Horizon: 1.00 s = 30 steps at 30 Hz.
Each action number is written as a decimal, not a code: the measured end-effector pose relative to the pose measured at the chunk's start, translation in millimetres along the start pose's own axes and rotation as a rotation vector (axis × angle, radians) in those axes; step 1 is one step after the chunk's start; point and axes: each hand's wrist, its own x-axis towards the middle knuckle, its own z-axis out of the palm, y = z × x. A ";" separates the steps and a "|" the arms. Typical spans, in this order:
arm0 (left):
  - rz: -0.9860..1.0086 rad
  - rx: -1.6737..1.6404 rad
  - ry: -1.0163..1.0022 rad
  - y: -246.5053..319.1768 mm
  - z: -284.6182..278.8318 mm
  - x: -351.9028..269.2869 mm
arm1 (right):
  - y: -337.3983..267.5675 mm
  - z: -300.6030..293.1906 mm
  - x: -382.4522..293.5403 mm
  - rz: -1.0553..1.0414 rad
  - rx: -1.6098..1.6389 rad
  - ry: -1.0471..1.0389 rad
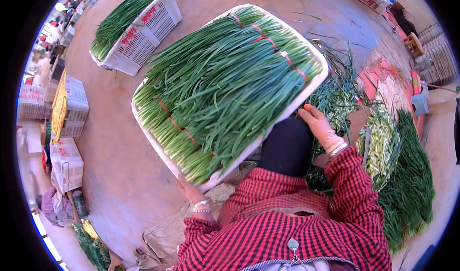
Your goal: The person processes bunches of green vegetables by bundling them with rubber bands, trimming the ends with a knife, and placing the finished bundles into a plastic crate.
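Note:
A white plastic crate point(325, 68) stands before me, filled with green leafy stalks point(215, 87) in bundles tied with red bands. Two rows of bundles face each other, pale stem ends outward, leaves overlapping in the middle. My left hand point(190, 191) is at the crate's near left corner, its fingers partly hidden by the wall. Beside the crate's right side is my right hand point(318, 125), thumb and fingers close together near my dark-clad knee; whether it touches the crate or holds anything is unclear.
Another filled white crate point(154, 30) stands at the upper left. To my right lie loose leaves point(337, 77), a heap of cut pale stem pieces point(379, 148) with a blade beside it, and a large pile of green stalks point(409, 184). More crates point(73, 109) line the left side.

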 end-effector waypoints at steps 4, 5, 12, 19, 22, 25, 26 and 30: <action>-0.014 0.054 0.096 -19.1 -16.3 5.5 | -1.7 18.1 25.5 0.206 0.123 -0.086; 0.076 0.087 0.077 -35.6 -29.1 17.3 | -1.6 13.3 27.7 0.215 0.115 -0.083; 0.068 0.023 0.049 -9.6 -6.7 53.3 | -1.8 45.7 47.0 0.191 0.167 -0.046; 0.296 -0.064 0.130 -22.5 -20.1 135.4 | 27.3 45.6 11.8 -0.032 -0.026 -0.173; 0.148 -0.144 0.007 0.6 27.7 82.6 | 40.0 4.0 -30.1 0.120 0.022 -0.100; 0.313 -0.106 0.045 -9.4 8.2 102.2 | 35.6 -7.8 -72.7 0.210 -0.012 -0.141; 0.338 -0.047 0.033 -11.9 10.9 93.2 | 45.4 -10.7 -82.1 0.224 -0.010 -0.140; 0.390 -0.002 -0.006 -5.5 18.7 92.4 | 58.3 -11.4 -95.2 0.174 -0.075 -0.179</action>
